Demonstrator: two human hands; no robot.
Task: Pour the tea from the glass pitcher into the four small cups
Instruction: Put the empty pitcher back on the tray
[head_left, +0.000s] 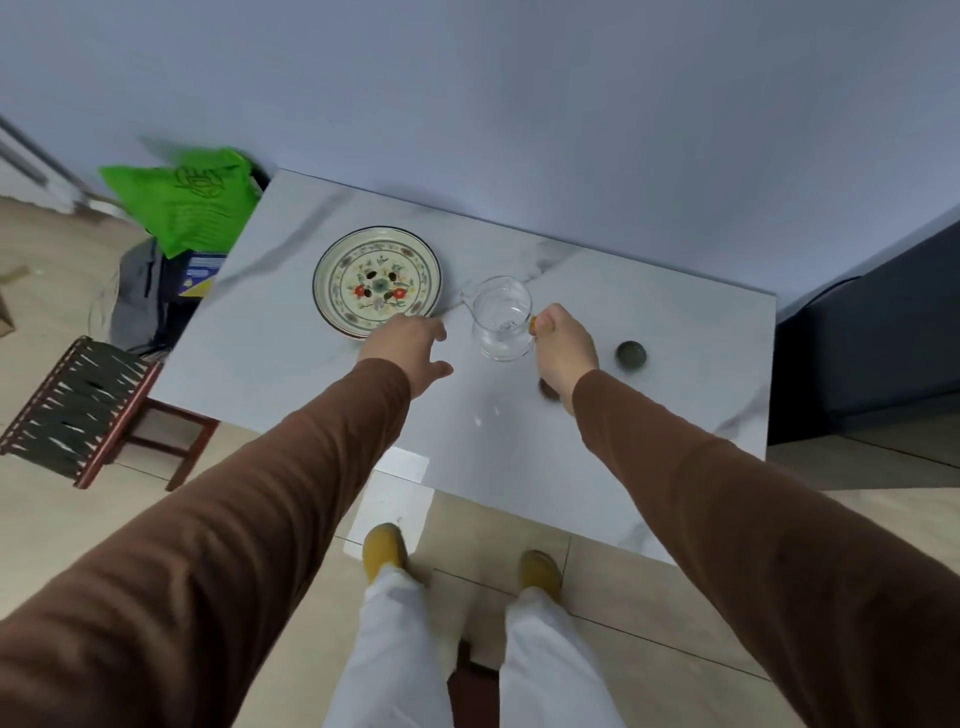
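Observation:
A clear glass pitcher (501, 317) stands upright on the marble table (649, 322), its spout pointing left. My right hand (563, 353) is closed around the pitcher's handle on its right side. Just left of the pitcher, my left hand (410, 348) hovers over the table with its fingers spread and nothing in it. One small dark cup (631, 354) sits to the right of my right hand. Another small dark cup (548, 389) peeks out beneath my right wrist, mostly hidden. No other cups show.
A floral ceramic plate (377, 280) lies left of the pitcher near the far edge. A woven stool (78, 410) stands at the table's left, with a green bag (197, 208) behind it. A dark cabinet (872, 338) borders the right side.

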